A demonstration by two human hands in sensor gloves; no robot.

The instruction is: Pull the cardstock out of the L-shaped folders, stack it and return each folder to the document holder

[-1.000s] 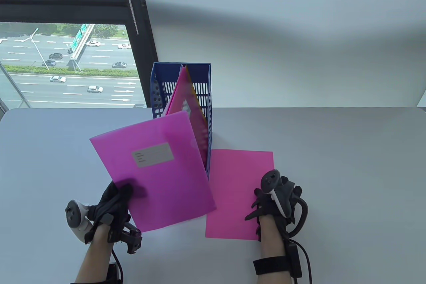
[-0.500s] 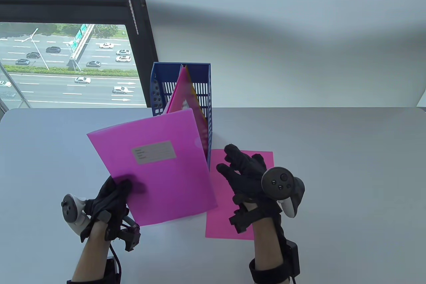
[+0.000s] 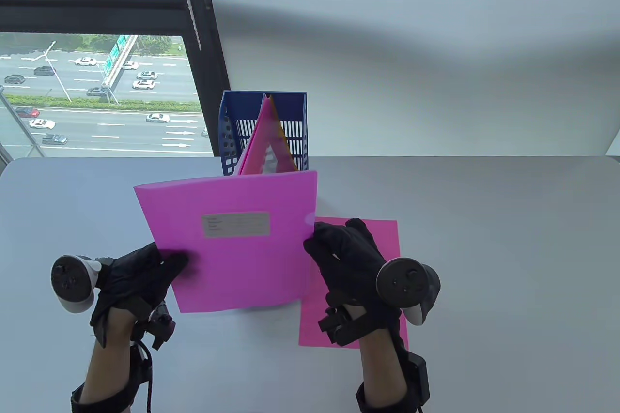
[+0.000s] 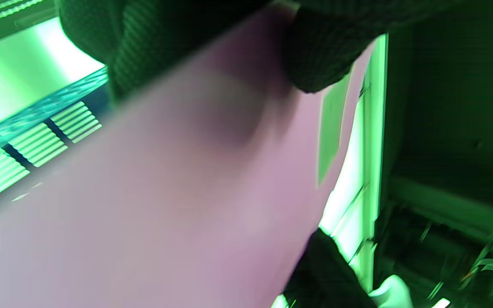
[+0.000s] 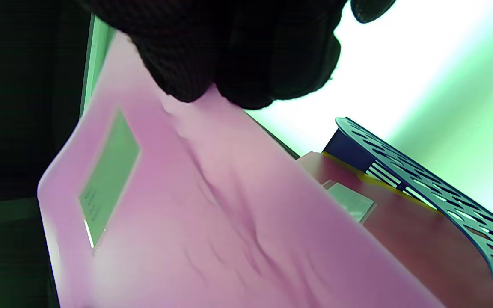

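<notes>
A pink L-shaped folder [image 3: 232, 248] with a grey label [image 3: 236, 224] is held upright in front of the blue document holder [image 3: 286, 113]. My left hand [image 3: 162, 263] pinches its left edge, thumb on the front face. My right hand [image 3: 322, 243] grips its right edge. In the right wrist view the fingers [image 5: 229, 55] sit on the folder's [image 5: 212, 205] edge, with the holder [image 5: 422, 171] behind. The left wrist view shows the folder [image 4: 165, 192] close up under a thumb [image 4: 319, 55]. A pink cardstock sheet [image 3: 382, 238] lies flat on the table [image 3: 484, 263] under my right hand. More folders [image 3: 266, 142] stand in the holder.
The holder stands at the table's far edge against a white wall [image 3: 411, 69]. A window [image 3: 97, 93] with a dark frame is at the far left.
My right hand rose off the cardstock and took the folder's right edge. The folder turned square to the camera and shifted right. My left hand moved left and up.
</notes>
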